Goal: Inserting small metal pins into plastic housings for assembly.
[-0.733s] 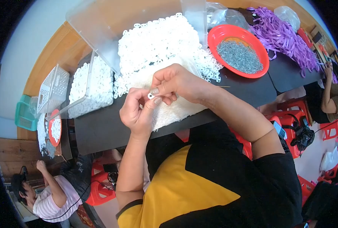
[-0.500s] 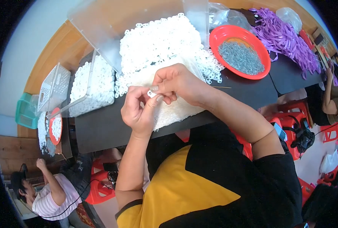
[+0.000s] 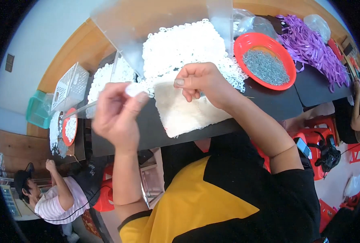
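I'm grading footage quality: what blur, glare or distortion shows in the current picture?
Head view: left hand blurred, probably by motion, right hand sharper; same view: white pieces in the pile partly washed out by brightness; same view: wood panel bends near the rim, corners black.

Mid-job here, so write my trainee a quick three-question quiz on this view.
1. True or false: the left hand and the right hand are apart.
2. Which lies beneath the right hand? A) purple ribbons; B) pale cloth; C) green basket.
3. Fill in: the red bowl holding small grey pieces stands to the ____ of the large white pile.
Key: 1. True; 2. B; 3. right
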A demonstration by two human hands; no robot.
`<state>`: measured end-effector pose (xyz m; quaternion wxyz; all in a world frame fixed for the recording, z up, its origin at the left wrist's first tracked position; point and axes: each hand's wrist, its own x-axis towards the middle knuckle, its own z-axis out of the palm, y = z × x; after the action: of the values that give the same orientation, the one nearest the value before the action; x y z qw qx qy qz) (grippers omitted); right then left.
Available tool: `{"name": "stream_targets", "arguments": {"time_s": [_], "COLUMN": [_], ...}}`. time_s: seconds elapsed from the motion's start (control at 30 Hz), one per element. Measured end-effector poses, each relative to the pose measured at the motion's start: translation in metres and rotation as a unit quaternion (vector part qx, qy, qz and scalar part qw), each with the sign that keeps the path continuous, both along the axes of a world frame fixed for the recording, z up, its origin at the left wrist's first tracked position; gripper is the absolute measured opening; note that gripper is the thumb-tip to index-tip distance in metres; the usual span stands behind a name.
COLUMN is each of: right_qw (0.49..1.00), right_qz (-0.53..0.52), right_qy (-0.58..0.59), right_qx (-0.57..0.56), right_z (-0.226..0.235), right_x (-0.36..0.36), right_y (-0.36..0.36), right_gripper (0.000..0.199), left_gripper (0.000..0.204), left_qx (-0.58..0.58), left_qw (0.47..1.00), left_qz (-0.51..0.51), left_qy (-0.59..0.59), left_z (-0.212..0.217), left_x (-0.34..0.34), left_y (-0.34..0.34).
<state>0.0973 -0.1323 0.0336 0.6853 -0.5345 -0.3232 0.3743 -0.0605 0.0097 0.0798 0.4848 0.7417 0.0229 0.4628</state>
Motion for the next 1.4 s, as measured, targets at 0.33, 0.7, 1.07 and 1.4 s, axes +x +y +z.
{"name": "stream_targets", "arguments": {"time_s": [0.33,0.7,1.07,1.4], "right_qw": [0.992,0.994,0.996,0.994], "right_qz": [0.102,0.089,0.066,-0.101], "right_qy": [-0.051,-0.056,-0.033,-0.014], "right_qx": [0.061,0.039,0.056,0.035], "right_z": [0.0,-0.001,0.004,0.002], "right_x": [-0.003,-0.002,-0.008,0.01], "right_y": [-0.002,-0.005,-0.003,-0.004], "right_gripper": [0.019,0.015,0.018,0.017], "left_gripper": [0.026,0.024,0.024,0.022], "left_qx": [0.047,0.031,0.033,0.362], "left_qw": [0.997,0.998,0.998,0.899], "left_qz": [-0.053,-0.036,0.053,0.222], "left_qy": [0.023,0.028,0.019,0.111], "left_z": [-0.054,-0.063,-0.034,0.042], "left_x": [0.019,0.023,0.002,0.008], "left_y": [-0.02,-0.024,-0.009,0.059]}}
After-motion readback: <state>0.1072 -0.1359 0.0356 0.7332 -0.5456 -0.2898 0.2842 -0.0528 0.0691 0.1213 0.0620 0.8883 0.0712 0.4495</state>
